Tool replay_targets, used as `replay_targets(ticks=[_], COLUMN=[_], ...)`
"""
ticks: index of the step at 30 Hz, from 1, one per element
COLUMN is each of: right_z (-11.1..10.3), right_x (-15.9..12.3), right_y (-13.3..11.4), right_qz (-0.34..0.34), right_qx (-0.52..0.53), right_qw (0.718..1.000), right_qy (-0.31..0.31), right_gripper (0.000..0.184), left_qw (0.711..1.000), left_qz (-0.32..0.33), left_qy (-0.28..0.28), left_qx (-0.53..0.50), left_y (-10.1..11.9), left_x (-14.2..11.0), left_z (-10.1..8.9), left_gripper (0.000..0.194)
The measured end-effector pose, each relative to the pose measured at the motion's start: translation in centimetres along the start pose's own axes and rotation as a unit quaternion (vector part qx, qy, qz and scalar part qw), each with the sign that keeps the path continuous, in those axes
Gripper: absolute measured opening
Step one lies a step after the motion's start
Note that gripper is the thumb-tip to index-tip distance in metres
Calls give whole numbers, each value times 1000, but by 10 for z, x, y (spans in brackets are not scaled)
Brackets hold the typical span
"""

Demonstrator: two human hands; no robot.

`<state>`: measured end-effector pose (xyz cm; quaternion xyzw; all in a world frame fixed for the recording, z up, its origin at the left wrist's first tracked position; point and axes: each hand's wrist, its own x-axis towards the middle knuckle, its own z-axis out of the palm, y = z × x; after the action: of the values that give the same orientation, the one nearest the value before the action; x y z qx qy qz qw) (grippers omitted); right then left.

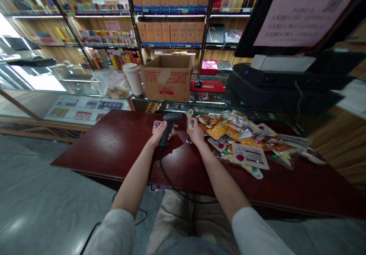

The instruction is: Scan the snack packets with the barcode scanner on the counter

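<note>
My left hand (159, 133) is closed around the handle of a black barcode scanner (168, 127), its head turned to the right. From the handle a black cable (164, 169) runs down over the table's front edge. Behind the scanner, partly hidden by it and my fingers, is a small pale packet (156, 125) with a dark red mark. My right hand (196, 132) pinches a narrow clear food packet (189, 122) upright in front of the scanner's head. Right beside that hand spreads a heap of snack packets (228, 129), yellow, brown and clear.
The dark red wooden table (120, 144) carries all this. Behind it, a glass counter holds an open cardboard box (167, 79), a white paper cup (133, 78), a plastic bag (110, 83) and a mouse (198, 83). A black till (257, 83) with a screen stands right.
</note>
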<state>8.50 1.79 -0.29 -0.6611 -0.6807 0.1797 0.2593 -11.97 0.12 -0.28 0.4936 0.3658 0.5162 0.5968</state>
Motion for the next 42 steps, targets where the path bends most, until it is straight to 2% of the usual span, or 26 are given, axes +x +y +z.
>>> replay_targets(ticks=[3,9,15,19,21,23,26,29,31,33,36,37,39,41,42], right_z=[-4,-5,-4,-6,-11,-21,-43,-66,-79,-87,-88,-84,-70,-48,-37], right_x=[-3,-7,-11,-14,-15,-14,-9,-4,-2,-1,1,1,3,3,3], right_y=[-3,-8,-13,-18,-19,-18,-9,7,20,31,36,33,24,14,10], right_qz=[-26,-47,-58,-57,-60,-62,-39,12,42,59,49,28,-33,-93,-113], right_qx=[8,-14,-73,-78,-74,-74,-96,-134,-147,-140,-116,-107,-85,-61,-57], right_qw=[1000,999,995,994,995,995,993,980,966,951,933,936,960,985,990], right_qy=[-4,-22,-39,-43,-34,-7,59,147,209,269,338,334,265,135,70], right_gripper=[53,56,56,50,52,57,67,77,77,68,57,54,48,40,39], left_qw=[999,998,996,996,997,995,978,962,961,966,982,986,991,990,989], left_qz=[13,58,62,72,63,59,70,75,59,41,16,7,-9,-17,-19], left_qy=[-33,-21,-64,-49,-20,50,178,248,262,253,188,161,107,84,92], left_qx=[-2,-28,2,11,32,55,86,80,59,38,-12,-36,-86,-113,-115], left_y=[2,3,1,-1,-3,-5,-7,-11,-14,-17,-19,-19,-17,-14,-12], left_x=[-2,-5,-4,-2,1,4,11,18,21,22,21,21,19,18,17], left_z=[2,11,14,12,7,-2,-22,-41,-47,-45,-30,-24,-14,-11,-12], left_gripper=[64,57,50,50,50,49,48,42,40,41,43,43,43,43,43])
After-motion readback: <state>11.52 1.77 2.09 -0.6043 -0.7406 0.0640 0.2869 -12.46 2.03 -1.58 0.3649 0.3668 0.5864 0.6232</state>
